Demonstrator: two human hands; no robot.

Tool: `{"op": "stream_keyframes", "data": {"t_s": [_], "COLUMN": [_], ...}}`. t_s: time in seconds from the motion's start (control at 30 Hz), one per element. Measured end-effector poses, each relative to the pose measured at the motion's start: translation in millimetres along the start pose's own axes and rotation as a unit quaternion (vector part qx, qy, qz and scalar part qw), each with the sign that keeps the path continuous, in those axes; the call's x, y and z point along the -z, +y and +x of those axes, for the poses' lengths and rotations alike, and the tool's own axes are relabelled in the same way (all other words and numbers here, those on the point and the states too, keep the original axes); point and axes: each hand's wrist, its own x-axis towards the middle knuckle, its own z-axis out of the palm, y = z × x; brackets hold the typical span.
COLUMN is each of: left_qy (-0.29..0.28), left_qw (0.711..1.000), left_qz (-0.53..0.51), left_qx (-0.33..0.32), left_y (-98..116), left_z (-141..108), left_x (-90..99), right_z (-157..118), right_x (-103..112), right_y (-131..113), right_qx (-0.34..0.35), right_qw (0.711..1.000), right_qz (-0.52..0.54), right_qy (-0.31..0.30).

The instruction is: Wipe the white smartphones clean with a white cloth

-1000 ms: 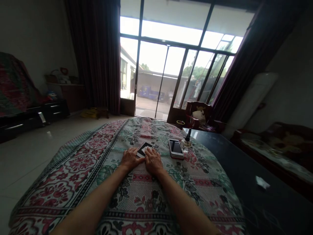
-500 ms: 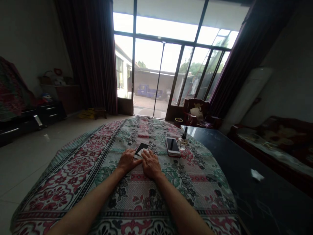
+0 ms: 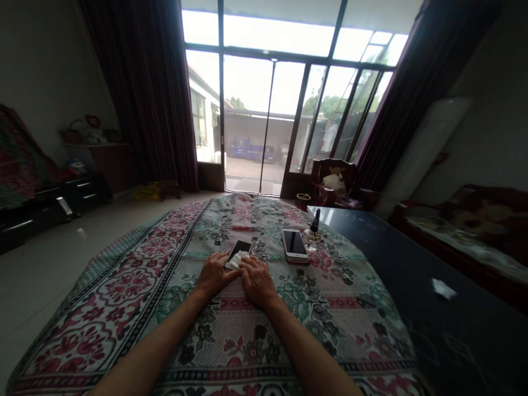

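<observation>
Right fingers [image 3: 251,266] curled closed on white tissue [image 3: 238,260] over black smartphone [image 3: 241,246]; left fingers [image 3: 218,262] beside it, apparently steadying, grip unclear, on floral tablecloth [image 3: 124,291].

Light src: glass doors [image 3: 251,115] at far end, daylight, v. bright, sky blown out to white.
Room: dim overall; walls dark, curtains [image 3: 144,93] almost black.
Glare: soft streak on floor tiles [image 3: 80,232], pale sheen along black counter [image 3: 412,275].
Shadows: faint, soft, under left hand [image 3: 213,276] and right hand [image 3: 258,282].
Focus: fairly sharp mid-frame, no clear motion blur; dark corners lose detail.
Distortion: strong wide-angle bend at edges; door frames lean, patterned cloth [image 3: 124,308] bulges like a dome.
</observation>
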Motion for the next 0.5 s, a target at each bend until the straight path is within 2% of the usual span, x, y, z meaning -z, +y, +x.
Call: {"op": "stream_keyframes", "data": {"t_s": [0.2, 0.37, 0.5], "left_qy": [-0.001, -0.024, -0.043], "left_qw": [1.000, 0.998, 0.997], "left_qz": [-0.031, -0.053, -0.059], "left_qx": [0.000, 0.037, 0.022], "left_y": [-2.1, -5.6, -6.0], "left_z": [0.5, -0.1, -0.1], "left_x": [-0.7, 0.7, 0.7], "right_z": [-0.5, -0.6, 1.6], "right_x": [2.2, 4.0, 3.0], "right_y": [-1.4, -2.8, -1.7], "right_qx": [-0.009, -0.007, -0.010], "right_qw": [1.000, 1.000, 1.000], "right_qz": [-0.003, -0.004, -0.002], "right_qy": [0.002, 0.006, 0.012]}}
